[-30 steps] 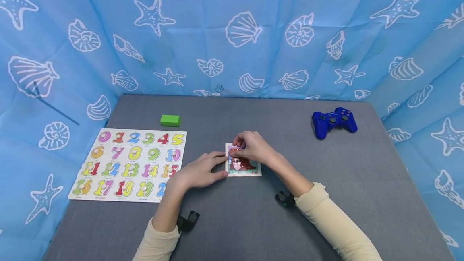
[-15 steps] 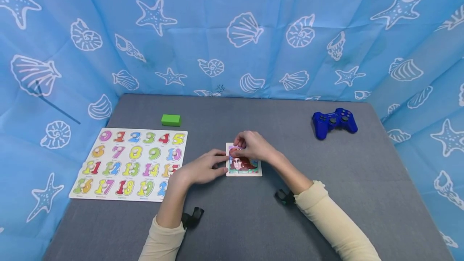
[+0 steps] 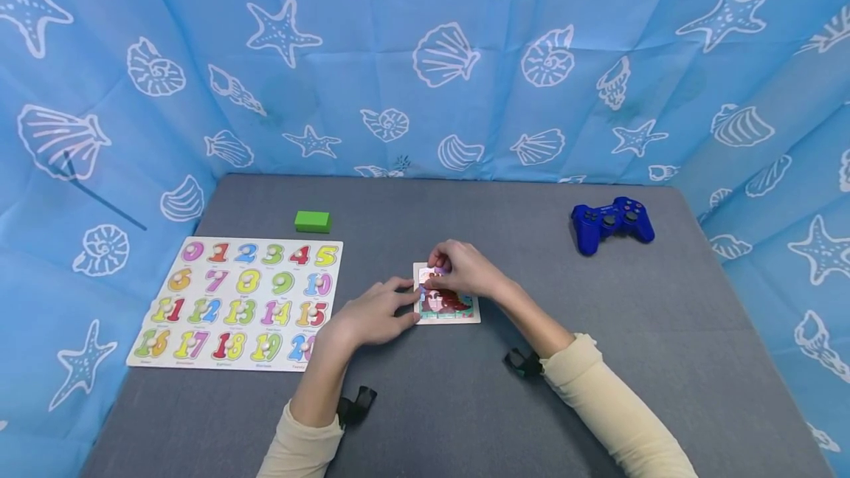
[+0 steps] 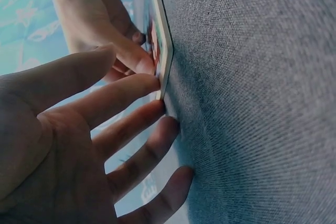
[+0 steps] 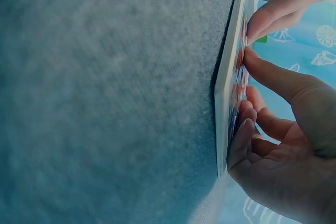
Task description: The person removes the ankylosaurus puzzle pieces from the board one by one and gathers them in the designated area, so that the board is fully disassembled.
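Change: little is moved since the earlier frame; left hand (image 3: 372,312) is shifted slightly toward the small picture puzzle (image 3: 446,304).
Left hand: fingers straight, pressed against the puzzle's 9 o'clock edge.
Right hand (image 3: 465,269): curled, a piece is pinched at the board's 12 o'clock corner.

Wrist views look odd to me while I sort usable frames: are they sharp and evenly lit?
Left wrist view: dim, the left hand close and soft, mat weave sharp. Right wrist view: the grey mat blurred, the small puzzle board edge-on, the right hand shaded. Head view: bright, even, edges bowed.

left hand (image 3: 372,314) edged nearer puzzle (image 3: 446,302) (slightly)
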{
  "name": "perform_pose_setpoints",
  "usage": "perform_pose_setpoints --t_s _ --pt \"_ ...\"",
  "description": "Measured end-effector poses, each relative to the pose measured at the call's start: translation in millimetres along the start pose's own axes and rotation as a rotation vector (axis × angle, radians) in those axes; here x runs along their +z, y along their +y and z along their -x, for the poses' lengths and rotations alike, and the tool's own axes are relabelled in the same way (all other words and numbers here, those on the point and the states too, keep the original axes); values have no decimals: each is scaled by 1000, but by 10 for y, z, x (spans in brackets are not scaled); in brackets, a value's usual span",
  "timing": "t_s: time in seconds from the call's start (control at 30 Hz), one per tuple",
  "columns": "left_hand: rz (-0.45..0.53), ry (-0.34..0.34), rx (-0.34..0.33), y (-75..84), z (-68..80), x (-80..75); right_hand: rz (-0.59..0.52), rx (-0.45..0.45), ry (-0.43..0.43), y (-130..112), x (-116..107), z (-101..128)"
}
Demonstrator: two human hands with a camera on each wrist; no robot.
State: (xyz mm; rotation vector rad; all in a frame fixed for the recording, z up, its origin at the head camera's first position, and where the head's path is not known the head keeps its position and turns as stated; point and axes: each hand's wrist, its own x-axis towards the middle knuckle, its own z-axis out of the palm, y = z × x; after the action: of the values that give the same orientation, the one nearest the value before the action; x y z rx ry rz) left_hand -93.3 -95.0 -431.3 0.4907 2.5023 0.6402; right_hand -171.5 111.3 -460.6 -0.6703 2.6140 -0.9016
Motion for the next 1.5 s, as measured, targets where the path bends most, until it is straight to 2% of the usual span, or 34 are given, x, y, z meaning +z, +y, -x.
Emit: perform_pose_setpoints --t_s 0.33,0.63,0.97,1.27,1.5 --pt "-6 -1 -26 7 -5 21 -43 0 0 -5 -16 29" --pt "2 3 -30 16 -1 2 -108 -98 39 38 -2 52" --pt "-1 5 -26 17 6 1 -151 -165 14 63 -19 67" --pt "15 24 -19 1 -10 19 -235 -128 24 90 -145 198" --pt "19 28 -30 -2 -20 30 -282 -127 48 313 -297 341"
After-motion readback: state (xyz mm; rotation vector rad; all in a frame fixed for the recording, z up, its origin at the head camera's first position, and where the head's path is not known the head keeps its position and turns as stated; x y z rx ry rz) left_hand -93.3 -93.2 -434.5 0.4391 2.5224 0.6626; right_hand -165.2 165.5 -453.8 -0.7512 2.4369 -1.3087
